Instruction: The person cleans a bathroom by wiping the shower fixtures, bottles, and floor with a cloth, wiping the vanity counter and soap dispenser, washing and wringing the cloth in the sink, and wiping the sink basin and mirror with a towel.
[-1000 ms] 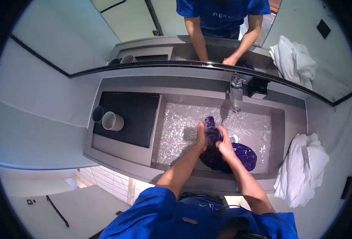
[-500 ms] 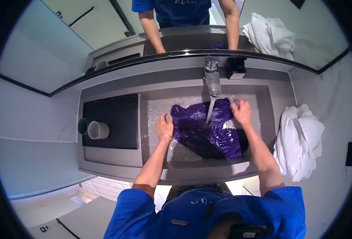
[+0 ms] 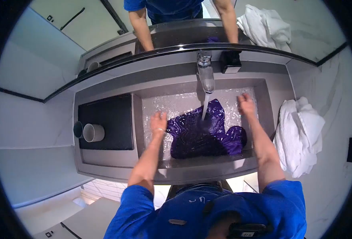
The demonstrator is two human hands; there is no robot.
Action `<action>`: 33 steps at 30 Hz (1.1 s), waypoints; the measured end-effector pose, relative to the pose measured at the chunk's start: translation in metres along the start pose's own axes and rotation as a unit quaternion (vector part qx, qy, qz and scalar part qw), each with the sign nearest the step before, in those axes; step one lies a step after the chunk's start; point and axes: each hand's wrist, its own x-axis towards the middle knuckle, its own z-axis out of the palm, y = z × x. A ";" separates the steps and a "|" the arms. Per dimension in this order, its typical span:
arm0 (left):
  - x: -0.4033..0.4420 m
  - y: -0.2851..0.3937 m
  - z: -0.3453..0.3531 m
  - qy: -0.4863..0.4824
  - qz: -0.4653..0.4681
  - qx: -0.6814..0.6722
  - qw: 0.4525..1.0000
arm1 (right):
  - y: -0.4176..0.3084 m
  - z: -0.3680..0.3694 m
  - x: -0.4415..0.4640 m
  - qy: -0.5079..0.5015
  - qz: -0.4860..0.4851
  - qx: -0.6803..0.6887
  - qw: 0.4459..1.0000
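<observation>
A wet, dark purple cloth [image 3: 200,137] lies spread in the water of the grey sink [image 3: 268,115]. From the faucet [image 3: 206,75] a stream of water falls onto its upper part. My left hand [image 3: 159,121] is at the cloth's left edge, fingers apart; whether it touches the fabric I cannot tell. Over the water at the right side of the basin is my right hand [image 3: 246,104], open and apart from the cloth. The cloth's lower part lies in shadow, and its right end is folded into a rounded lump.
White towels [image 3: 299,135] lie heaped on the right of the counter. On the left, a black tray [image 3: 112,123] holds a white cup [image 3: 94,132] and a dark green cup [image 3: 78,130]. A black box-shaped item [image 3: 230,61] stands right of the faucet, below the mirror [image 3: 176,34].
Both hands have moved away from the cloth's sides, the right one further off. The cloth has spread lower in the basin, and its upper right part has drawn in. The view has shifted slightly.
</observation>
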 end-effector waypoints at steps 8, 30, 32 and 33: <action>-0.063 0.031 -0.013 -0.227 0.219 0.120 0.941 | -0.056 0.114 -0.099 -0.244 -0.191 -0.191 0.932; 0.012 0.047 -0.080 -0.169 0.112 -0.195 0.960 | -0.089 0.016 -0.051 -0.088 -0.065 0.345 0.932; -0.007 0.080 -0.115 -0.190 0.158 -0.256 0.935 | -0.087 -0.044 -0.063 -0.123 -0.112 0.432 0.886; -0.016 0.103 -0.141 -0.166 0.205 -0.260 0.929 | -0.089 -0.071 -0.066 -0.116 -0.181 0.363 0.907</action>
